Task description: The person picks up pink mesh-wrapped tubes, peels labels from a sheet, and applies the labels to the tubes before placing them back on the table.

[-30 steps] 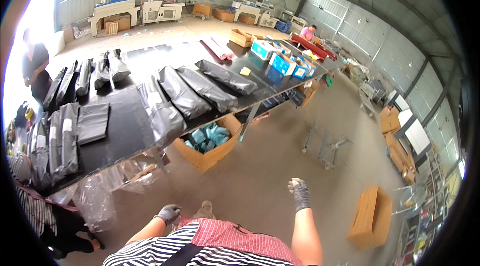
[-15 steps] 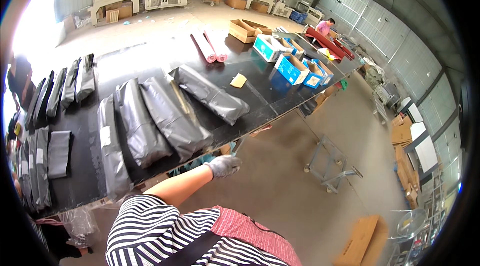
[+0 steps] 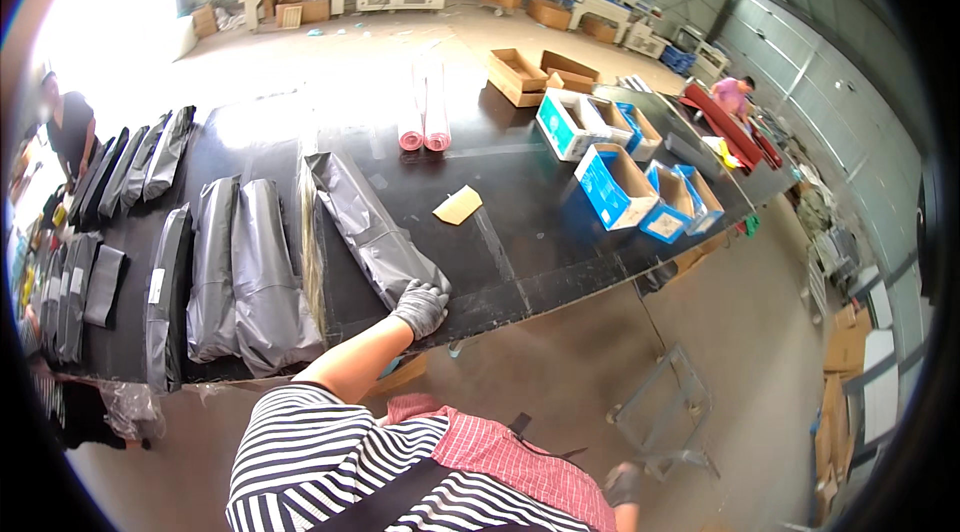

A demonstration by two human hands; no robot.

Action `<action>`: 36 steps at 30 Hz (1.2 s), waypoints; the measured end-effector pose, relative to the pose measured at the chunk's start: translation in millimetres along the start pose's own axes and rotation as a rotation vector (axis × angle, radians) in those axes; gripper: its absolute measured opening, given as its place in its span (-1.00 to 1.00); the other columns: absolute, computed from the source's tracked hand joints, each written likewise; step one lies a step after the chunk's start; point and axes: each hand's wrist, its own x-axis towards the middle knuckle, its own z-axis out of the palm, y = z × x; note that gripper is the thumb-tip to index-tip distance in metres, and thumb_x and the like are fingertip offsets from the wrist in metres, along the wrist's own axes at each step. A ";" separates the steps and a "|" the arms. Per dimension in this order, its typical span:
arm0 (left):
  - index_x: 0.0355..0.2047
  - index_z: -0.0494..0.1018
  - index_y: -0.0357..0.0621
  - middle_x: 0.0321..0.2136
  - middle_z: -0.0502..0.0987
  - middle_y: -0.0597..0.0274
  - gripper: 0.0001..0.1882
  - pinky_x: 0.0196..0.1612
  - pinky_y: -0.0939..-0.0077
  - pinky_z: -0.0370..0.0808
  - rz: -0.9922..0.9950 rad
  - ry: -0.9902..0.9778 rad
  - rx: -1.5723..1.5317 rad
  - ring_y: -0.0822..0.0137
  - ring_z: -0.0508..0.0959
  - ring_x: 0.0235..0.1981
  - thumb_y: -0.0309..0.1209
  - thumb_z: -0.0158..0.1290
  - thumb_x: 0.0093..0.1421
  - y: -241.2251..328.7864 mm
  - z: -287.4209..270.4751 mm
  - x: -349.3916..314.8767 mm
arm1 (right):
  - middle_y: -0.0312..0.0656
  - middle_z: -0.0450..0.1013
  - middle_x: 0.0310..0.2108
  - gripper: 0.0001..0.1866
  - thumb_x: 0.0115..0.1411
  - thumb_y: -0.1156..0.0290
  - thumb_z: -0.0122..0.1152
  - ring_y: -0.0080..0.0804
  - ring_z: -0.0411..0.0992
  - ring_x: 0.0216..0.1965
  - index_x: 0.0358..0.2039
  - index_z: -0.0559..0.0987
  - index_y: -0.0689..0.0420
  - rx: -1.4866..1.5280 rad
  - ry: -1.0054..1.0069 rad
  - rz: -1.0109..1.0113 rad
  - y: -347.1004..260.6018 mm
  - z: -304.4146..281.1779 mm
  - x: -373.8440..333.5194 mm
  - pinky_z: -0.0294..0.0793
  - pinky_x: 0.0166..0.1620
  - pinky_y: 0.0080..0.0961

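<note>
My left hand (image 3: 420, 309), in a grey glove, grips the near end of a long grey plastic-wrapped package (image 3: 366, 222) at the table's front edge. Its fingers curl over the end of the wrap. The package lies slantwise on the black table (image 3: 400, 182). My right hand (image 3: 622, 484), gloved too, hangs low beside my body, away from the table. Motion blurs its fingers. Left of the gripped package runs a strip of yellowish clear film (image 3: 311, 252), then more wrapped packages (image 3: 268, 282) side by side. A folded tan piece (image 3: 458, 205) lies to the right.
Two pink rolls (image 3: 436, 117) lie farther back. Blue and white open boxes (image 3: 612, 190) and a brown carton (image 3: 515, 77) stand to the right. A metal cart (image 3: 665, 407) is on the floor. One person (image 3: 70, 127) stands at far left, another (image 3: 735, 92) at far right.
My left hand has risen from below the table edge onto the package's near end. The view has shifted, and my right hand has come into it at the bottom.
</note>
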 end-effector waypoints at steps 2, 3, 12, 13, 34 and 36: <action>-0.24 0.64 -0.06 -0.24 0.66 0.12 -0.62 0.12 0.06 0.36 -0.097 -0.330 -0.045 0.11 0.61 -0.10 -0.08 -0.04 0.25 13.6 -30.6 27.5 | -0.39 0.26 -0.75 -0.68 0.21 0.30 0.00 -0.56 0.23 -0.74 -0.69 0.30 -0.05 0.326 -0.097 0.258 -76.5 -39.4 109.1 0.15 -0.71 -0.54; -0.25 0.63 -0.08 -0.28 0.65 0.07 -0.62 0.05 0.09 0.41 -0.180 -0.284 -0.186 0.05 0.62 -0.15 -0.08 -0.02 0.25 3.2 -41.6 33.5 | -0.39 0.28 -0.69 -0.76 0.23 0.29 0.04 -0.57 0.24 -0.70 -0.59 0.36 -0.04 0.233 0.025 0.130 -114.1 3.7 146.0 0.19 -0.67 -0.55; 0.13 0.39 -0.22 0.04 0.49 -0.17 -0.50 0.22 0.17 0.35 -0.572 0.467 -0.616 -0.09 0.44 0.13 -0.24 0.07 0.22 -164.7 -50.8 296.5 | -0.35 0.30 -0.60 -0.72 0.19 0.09 0.16 -0.46 0.28 -0.56 -0.53 0.37 -0.06 0.504 -0.568 0.796 -101.7 81.7 334.0 0.27 -0.56 -0.48; 0.26 0.24 -0.22 0.23 0.32 -0.13 -0.36 0.33 0.20 0.23 -0.731 0.359 -0.548 -0.03 0.29 0.28 -0.19 0.07 0.24 -197.3 -56.3 309.0 | -0.35 0.32 -0.58 -0.74 0.19 0.12 0.17 -0.46 0.30 -0.54 -0.49 0.39 -0.03 0.080 -0.518 0.579 -119.6 128.7 324.3 0.30 -0.52 -0.49; 0.42 -0.16 -0.23 0.18 0.36 -0.32 0.20 0.26 0.26 0.34 -1.135 0.087 -0.675 -0.04 0.38 0.24 0.01 0.32 -0.02 -325.0 -14.7 480.3 | 0.13 0.49 0.00 -0.15 0.09 -0.01 0.31 -0.03 0.49 0.04 0.23 0.25 0.27 -0.554 -0.750 -0.434 -481.7 891.8 479.8 0.43 0.09 -0.25; 0.38 -0.05 -0.24 0.09 0.46 -0.24 0.12 0.17 0.23 0.42 -1.115 0.317 -0.752 -0.01 0.49 0.13 -0.12 0.37 -0.03 -331.0 11.4 462.2 | 0.05 0.54 -0.14 -0.38 0.11 0.11 0.27 -0.16 0.58 -0.19 0.07 0.40 0.26 -0.449 -0.797 -0.374 -463.7 906.6 493.6 0.57 -0.19 -0.33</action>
